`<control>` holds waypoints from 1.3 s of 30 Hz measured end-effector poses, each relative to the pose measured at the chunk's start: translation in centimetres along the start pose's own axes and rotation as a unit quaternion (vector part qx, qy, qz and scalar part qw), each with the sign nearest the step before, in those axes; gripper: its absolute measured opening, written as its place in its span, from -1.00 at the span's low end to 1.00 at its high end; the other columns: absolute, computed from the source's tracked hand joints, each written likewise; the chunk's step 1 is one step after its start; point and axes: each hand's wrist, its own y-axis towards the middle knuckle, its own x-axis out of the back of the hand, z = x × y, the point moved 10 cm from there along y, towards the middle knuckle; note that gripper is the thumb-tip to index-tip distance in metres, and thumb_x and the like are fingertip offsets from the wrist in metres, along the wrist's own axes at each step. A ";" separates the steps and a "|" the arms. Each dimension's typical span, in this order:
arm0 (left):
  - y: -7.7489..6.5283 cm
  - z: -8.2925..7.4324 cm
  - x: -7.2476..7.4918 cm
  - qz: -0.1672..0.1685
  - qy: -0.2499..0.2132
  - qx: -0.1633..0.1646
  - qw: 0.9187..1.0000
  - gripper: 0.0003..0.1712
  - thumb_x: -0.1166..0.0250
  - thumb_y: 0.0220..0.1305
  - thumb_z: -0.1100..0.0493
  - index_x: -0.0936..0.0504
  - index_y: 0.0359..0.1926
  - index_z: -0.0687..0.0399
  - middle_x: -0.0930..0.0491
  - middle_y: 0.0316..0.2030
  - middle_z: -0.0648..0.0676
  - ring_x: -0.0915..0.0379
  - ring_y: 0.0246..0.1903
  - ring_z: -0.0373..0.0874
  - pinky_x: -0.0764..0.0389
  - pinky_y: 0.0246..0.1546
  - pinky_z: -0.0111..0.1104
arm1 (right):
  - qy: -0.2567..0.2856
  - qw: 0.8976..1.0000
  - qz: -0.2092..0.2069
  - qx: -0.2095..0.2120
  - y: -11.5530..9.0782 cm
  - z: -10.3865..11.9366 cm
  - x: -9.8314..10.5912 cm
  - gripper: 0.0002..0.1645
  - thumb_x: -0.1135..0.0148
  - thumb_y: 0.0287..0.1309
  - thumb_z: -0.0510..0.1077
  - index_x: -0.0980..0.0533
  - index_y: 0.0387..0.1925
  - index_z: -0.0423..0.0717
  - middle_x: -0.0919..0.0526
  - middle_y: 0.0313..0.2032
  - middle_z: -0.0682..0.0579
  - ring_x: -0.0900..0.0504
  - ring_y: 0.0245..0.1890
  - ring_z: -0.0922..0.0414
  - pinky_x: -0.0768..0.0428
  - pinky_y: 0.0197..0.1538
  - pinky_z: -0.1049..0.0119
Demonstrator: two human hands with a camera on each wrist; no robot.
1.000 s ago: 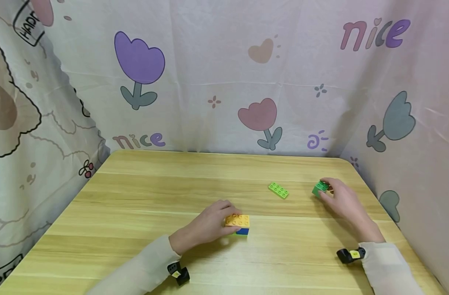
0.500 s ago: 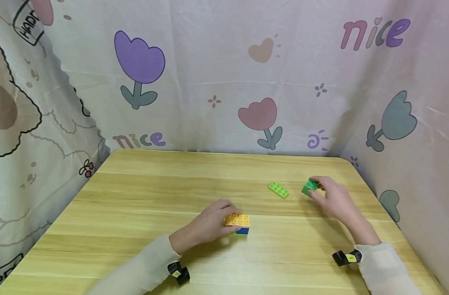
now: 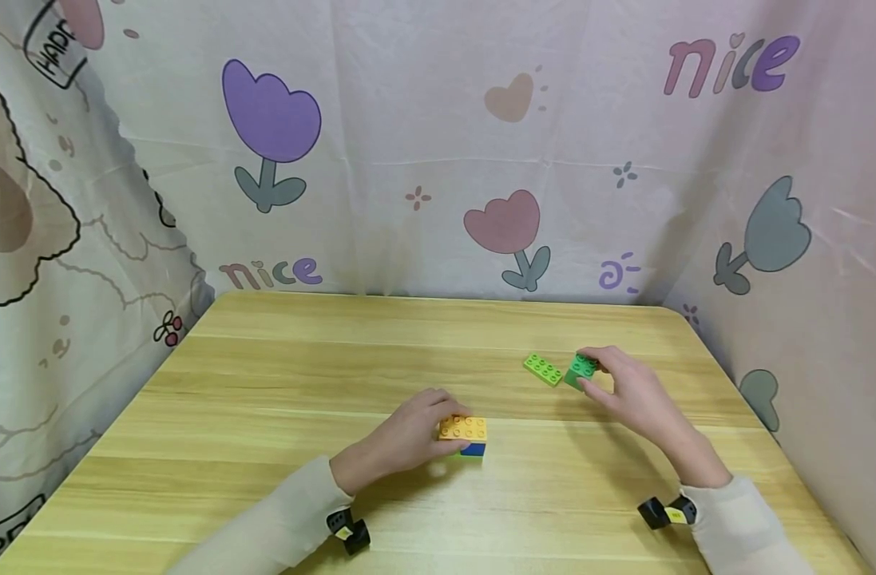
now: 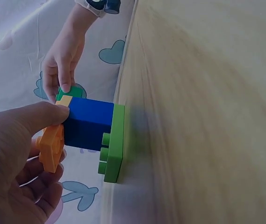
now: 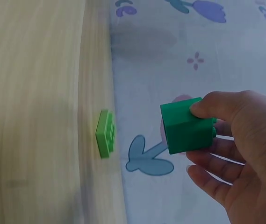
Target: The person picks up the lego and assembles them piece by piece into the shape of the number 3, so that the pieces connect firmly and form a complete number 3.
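Observation:
My left hand (image 3: 409,435) grips a small stack of toy building bricks near the middle of the table. On top of that stack is a yellow-orange plate (image 3: 471,428), under it a blue brick (image 4: 89,122), and at the bottom a light green studded plate (image 4: 116,147). Farther back on the right, my right hand (image 3: 642,403) pinches a dark green brick (image 5: 186,126) between thumb and fingers, its studs facing the palm in the right wrist view. Just left of that brick, a loose light green plate (image 3: 542,370) lies studs up on the table.
The wooden table (image 3: 301,367) has its far edge against a patterned curtain (image 3: 394,120). More of the curtain hangs along the left and right sides. A small black camera is strapped at each wrist, over cream sleeves (image 3: 739,523).
My right hand has moved left with the dark green brick, from the right side of the table to close beside the loose light green plate. The left hand and its stack have stayed put.

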 end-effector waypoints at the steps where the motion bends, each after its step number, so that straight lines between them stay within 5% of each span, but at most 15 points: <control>1: 0.0 0.1 -0.1 0.002 -0.001 0.004 1.000 -0.51 -0.40 0.20 -0.09 -0.64 0.10 0.00 -0.57 -0.07 -0.08 -0.44 -0.07 -0.20 -0.51 -0.05 -0.30 | 0.004 1.000 0.002 0.001 0.0 0.2 -0.1 -0.48 -0.38 0.15 -0.17 -0.48 0.13 -0.23 -0.61 -0.12 -0.10 -0.61 -0.13 -0.10 -0.58 -0.11 -0.07; 28: -0.1 0.6 -0.2 0.004 -0.005 0.019 1.000 -0.51 -0.40 0.20 -0.12 -0.63 0.08 -0.02 -0.58 -0.03 -0.10 -0.43 -0.06 -0.21 -0.49 -0.04 -0.29 | 0.041 0.996 0.014 0.073 -0.1 6.1 -0.9 -0.45 -0.44 0.10 -0.17 -0.51 0.14 -0.12 -0.61 -0.07 0.06 -0.62 -0.14 0.10 -0.63 -0.13 0.09; 39: 0.1 0.2 0.1 -0.003 -0.005 0.007 1.000 -0.55 -0.41 0.19 -0.11 -0.65 0.04 -0.04 -0.58 -0.09 -0.11 -0.42 -0.12 -0.22 -0.49 -0.14 -0.37 | 0.072 0.985 0.037 0.153 0.3 10.3 -2.2 -0.47 -0.43 0.12 -0.10 -0.52 0.13 -0.09 -0.61 -0.08 0.13 -0.60 -0.14 0.22 -0.62 -0.12 0.24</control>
